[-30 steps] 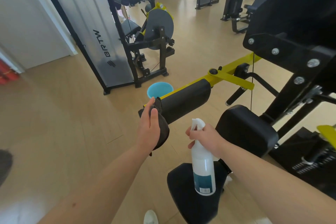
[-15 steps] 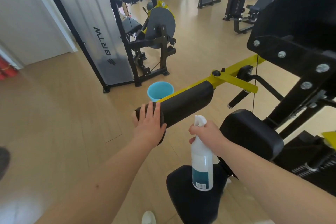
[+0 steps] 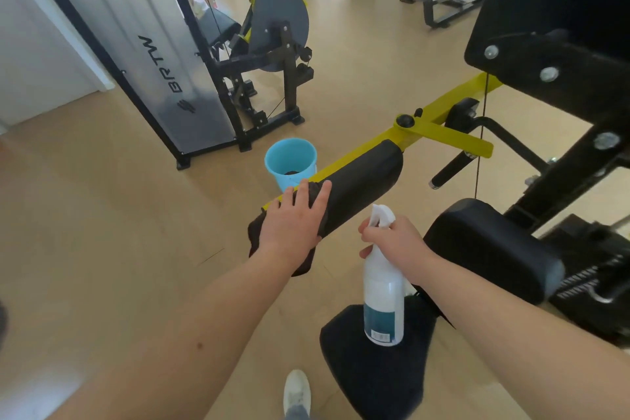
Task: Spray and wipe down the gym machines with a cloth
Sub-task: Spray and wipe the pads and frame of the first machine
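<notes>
The wiping step was in hand, as I judged it: the left hand [image 3: 293, 218] lay flat, fingers straight and spread, pressing the dark cloth [image 3: 303, 266] over the near end of the black roller pad [image 3: 361, 181]; the cloth wrapped that end and a fold hung below the wrist; the rest of the pad, toward the yellow arm [image 3: 443, 138], lay uncovered. The right hand [image 3: 395, 245] gripped the neck of the white spray bottle [image 3: 383, 303], fingers curled by the trigger; the bottle hung upright, apart from the roller pad and above a lower black pad [image 3: 375, 361]; no spray showed. A blue bucket [image 3: 289, 157] stood on the floor just beyond the roller pad's near end. The next move, by my reckoning, called for the cloth to be drawn along the roller pad toward its far end by the yellow arm, with steady pressure and round the curve to reach the underside; whether the black seat pad [image 3: 487, 249] at the right had been wiped I could not tell.
</notes>
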